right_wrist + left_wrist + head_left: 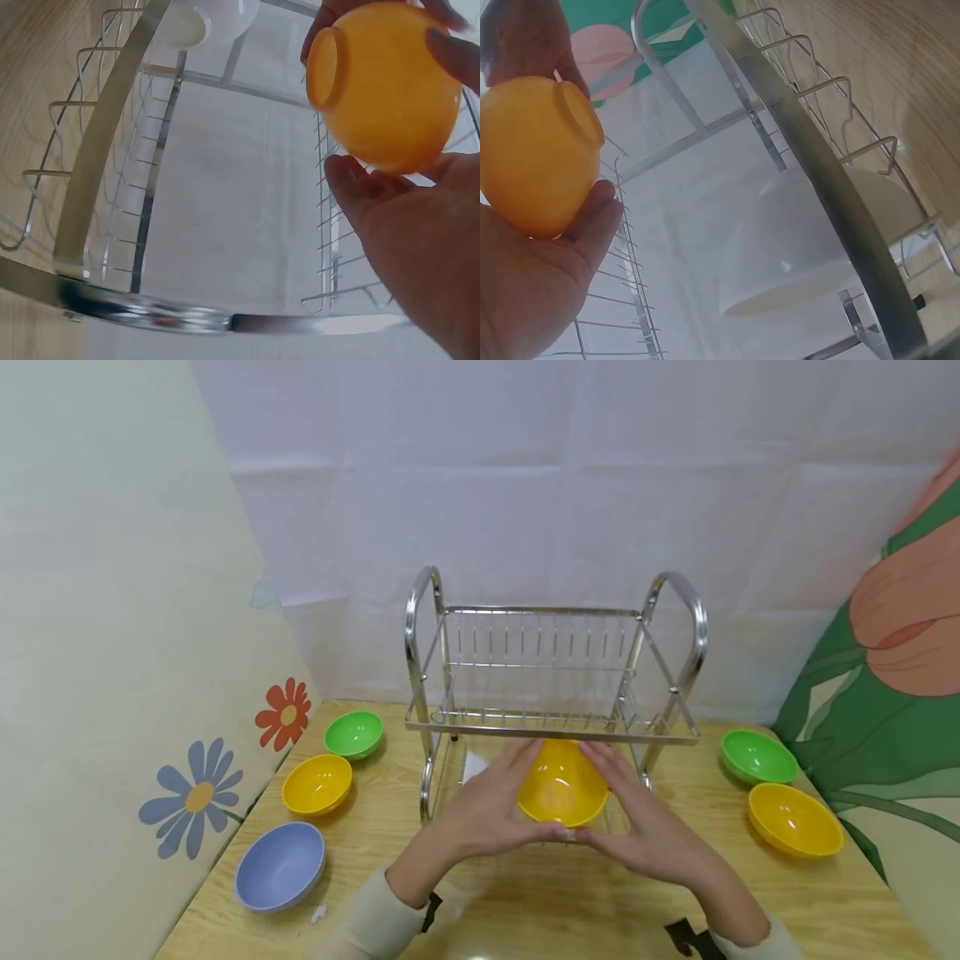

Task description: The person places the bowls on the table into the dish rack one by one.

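Observation:
Both hands hold one yellow bowl, its inside tilted toward the head camera. My left hand grips its left side, thumb at the near rim and fingers along the far side. My right hand grips the right side the same way. The bowl is at the front of a two-tier metal dish rack, just below the upper tier's front bar in the head view. Both wrist views show the bowl's rounded outside and foot ring. A white bowl stands tilted in the lower tier, mostly hidden by my left hand in the head view.
On the table's left are a green bowl, a yellow bowl and a blue bowl. Another green bowl and yellow bowl sit at the right. Tall rack handles rise on both sides.

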`<state>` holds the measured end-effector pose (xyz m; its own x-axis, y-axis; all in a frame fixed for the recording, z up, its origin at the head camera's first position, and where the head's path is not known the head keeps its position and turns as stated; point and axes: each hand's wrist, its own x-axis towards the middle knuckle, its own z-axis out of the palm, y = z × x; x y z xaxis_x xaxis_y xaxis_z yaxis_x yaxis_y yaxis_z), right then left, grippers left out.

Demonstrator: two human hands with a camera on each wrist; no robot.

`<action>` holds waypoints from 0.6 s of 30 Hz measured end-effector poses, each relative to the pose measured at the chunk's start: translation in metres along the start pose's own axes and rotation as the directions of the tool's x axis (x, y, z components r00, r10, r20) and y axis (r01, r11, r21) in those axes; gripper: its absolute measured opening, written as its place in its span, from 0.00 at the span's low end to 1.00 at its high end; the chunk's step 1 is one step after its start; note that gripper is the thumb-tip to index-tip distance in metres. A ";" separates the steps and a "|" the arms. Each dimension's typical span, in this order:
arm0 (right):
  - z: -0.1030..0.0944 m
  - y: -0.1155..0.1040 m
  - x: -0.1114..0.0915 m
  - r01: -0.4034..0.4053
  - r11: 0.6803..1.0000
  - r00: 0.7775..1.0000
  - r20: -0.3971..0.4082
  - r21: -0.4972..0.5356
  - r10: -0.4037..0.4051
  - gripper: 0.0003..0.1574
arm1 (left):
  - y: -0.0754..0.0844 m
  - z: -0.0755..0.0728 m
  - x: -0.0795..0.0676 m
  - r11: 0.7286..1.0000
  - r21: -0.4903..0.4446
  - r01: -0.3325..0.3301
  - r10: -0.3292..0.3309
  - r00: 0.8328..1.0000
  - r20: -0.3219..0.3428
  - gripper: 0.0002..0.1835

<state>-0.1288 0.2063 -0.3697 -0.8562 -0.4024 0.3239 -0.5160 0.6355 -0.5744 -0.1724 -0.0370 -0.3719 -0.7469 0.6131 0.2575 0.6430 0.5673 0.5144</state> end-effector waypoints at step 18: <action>0.007 0.003 0.004 -0.097 0.882 0.951 -0.218 0.462 0.219 0.27 | -0.003 0.003 -0.006 0.998 -0.051 0.032 -0.034 0.998 -0.054 0.58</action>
<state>-0.1334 0.2021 -0.3748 -0.9328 -0.0995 0.3464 -0.3601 0.2953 -0.8850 -0.1692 -0.0410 -0.3780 -0.7765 0.5627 0.2835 0.6098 0.5579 0.5629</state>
